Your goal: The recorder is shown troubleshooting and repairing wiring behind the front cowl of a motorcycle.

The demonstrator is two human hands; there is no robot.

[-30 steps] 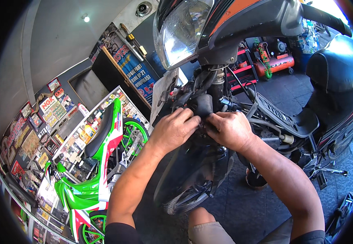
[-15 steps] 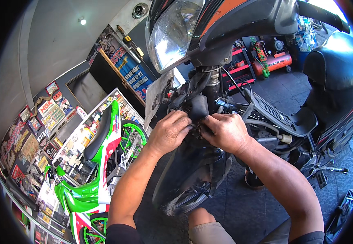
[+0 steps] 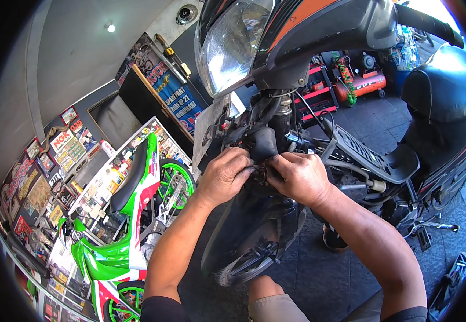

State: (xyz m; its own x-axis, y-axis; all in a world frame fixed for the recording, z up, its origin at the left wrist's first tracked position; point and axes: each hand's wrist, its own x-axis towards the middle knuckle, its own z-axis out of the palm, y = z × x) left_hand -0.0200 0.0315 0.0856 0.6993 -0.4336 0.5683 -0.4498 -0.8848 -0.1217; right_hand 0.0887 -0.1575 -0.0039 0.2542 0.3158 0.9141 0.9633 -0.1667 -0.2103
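Both of my hands work at the stripped front of a black and orange motorcycle (image 3: 324, 51), just above its black front fender (image 3: 252, 228). My left hand (image 3: 225, 177) has its fingers curled and pinched together beside dark wiring. Facing it, my right hand (image 3: 301, 180) is closed too, thumb and fingertips meeting the same dark cluster. Between and just above the fingertips sits a smooth black rubber-like piece (image 3: 264, 143). What the fingertips grip is small and hidden by the fingers and shadow.
The headlight (image 3: 235, 45) overhangs my hands, with the steering column (image 3: 282, 107) behind them. A green motorcycle (image 3: 115, 252) stands at left beside a display case (image 3: 104, 188). Farther back are a red tool rack (image 3: 319, 91) and an orange compressor (image 3: 362, 86).
The view has shifted very slightly. Both hands stay in the same place at the wiring, with their fingers still closed.
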